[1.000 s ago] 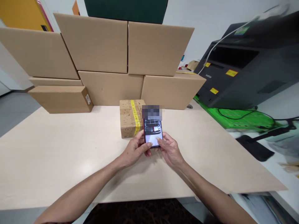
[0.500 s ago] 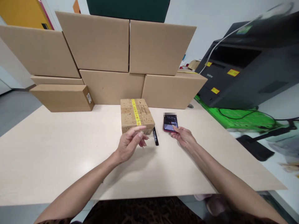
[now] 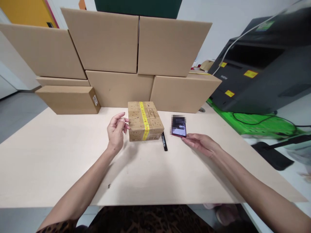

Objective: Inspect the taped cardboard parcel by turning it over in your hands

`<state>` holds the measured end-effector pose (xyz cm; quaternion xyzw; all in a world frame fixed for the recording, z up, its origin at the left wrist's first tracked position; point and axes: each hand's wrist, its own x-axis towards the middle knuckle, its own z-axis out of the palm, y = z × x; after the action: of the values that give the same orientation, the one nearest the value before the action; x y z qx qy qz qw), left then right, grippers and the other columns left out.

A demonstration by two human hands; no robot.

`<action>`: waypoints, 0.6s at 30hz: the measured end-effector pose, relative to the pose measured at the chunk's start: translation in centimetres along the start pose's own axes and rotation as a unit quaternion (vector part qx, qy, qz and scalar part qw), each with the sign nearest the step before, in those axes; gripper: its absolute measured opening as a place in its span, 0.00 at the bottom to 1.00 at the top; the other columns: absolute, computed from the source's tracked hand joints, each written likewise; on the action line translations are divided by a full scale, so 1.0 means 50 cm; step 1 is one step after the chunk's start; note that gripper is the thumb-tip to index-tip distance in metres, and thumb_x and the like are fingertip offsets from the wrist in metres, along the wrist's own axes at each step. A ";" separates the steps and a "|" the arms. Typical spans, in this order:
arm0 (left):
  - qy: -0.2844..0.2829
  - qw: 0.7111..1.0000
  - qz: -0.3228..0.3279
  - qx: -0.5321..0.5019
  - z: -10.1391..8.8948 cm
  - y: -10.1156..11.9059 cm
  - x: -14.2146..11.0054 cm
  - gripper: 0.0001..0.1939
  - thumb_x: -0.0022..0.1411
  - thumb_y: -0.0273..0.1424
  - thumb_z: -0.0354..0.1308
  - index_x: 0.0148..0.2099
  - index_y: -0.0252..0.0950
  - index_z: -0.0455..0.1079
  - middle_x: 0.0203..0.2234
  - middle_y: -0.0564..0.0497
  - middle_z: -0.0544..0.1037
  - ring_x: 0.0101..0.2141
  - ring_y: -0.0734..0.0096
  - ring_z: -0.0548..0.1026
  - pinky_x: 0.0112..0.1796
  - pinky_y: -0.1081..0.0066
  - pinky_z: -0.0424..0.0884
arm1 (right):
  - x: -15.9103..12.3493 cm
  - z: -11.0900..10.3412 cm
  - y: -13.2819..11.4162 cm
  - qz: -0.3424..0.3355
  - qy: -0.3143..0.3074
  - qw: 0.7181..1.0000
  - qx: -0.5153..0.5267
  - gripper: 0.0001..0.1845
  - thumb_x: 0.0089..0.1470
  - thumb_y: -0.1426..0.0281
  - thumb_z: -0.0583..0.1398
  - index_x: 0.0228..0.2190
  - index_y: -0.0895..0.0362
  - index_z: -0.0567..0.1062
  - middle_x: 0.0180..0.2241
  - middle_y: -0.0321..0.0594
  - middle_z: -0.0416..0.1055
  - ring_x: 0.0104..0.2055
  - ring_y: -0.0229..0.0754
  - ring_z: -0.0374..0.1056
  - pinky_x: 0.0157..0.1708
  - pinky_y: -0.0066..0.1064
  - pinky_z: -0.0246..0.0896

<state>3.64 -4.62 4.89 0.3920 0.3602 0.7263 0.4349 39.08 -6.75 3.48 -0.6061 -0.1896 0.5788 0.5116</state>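
A small cardboard box with a strip of yellow tape lies in the middle of the table. My left hand is at its left side, fingers apart and loosely bent, with nothing held; whether the fingertips touch the box I cannot tell. To the right of the box is a smartphone, screen up and lit, with a red edge. My right hand is at the phone's lower right corner, fingers stretched out against it and the thumb off the screen. A black marker lies between box and phone, its far end hidden by the box.
Large cardboard boxes stand stacked along the table's back, with a flatter box in front at left. To the right, a dark printer sits over a green crate, with cables about it. The table ends near my body.
My left hand has moved left, from in front of the box to beside it. My right thumb has come off the phone's screen, and that hand has drawn back a little.
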 end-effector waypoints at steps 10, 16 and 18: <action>0.071 0.978 -0.103 0.165 -0.030 -0.043 0.020 0.21 0.61 0.45 0.67 0.51 0.38 0.78 0.59 0.41 0.80 0.57 0.54 0.77 0.51 0.61 0.75 | -0.026 0.038 0.032 -0.092 -0.029 0.995 -0.012 0.09 0.49 0.80 0.72 0.31 0.54 0.83 0.36 0.41 0.84 0.42 0.40 0.82 0.49 0.27 0.80; -0.103 0.975 -0.184 0.075 -0.016 -0.075 0.003 0.38 0.57 0.66 0.62 0.48 0.37 0.80 0.53 0.40 0.84 0.63 0.43 0.74 0.65 0.50 0.67 | -0.029 0.199 0.077 -0.138 -0.149 0.979 -0.019 0.16 0.53 0.55 0.72 0.40 0.49 0.84 0.52 0.38 0.84 0.64 0.53 0.73 0.69 0.49 0.64; -0.110 0.975 -0.190 0.034 -0.010 -0.065 0.001 0.40 0.55 0.67 0.63 0.53 0.38 0.79 0.56 0.42 0.83 0.64 0.44 0.73 0.64 0.51 0.68 | -0.042 0.237 0.090 -0.176 -0.208 0.962 -0.018 0.25 0.54 0.49 0.70 0.49 0.47 0.82 0.58 0.38 0.80 0.67 0.53 0.70 0.70 0.50 0.62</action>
<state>4.31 -3.49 1.86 0.4090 0.4024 0.5702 0.5880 26.32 -5.53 3.06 -0.4387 -0.4056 0.5895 0.5436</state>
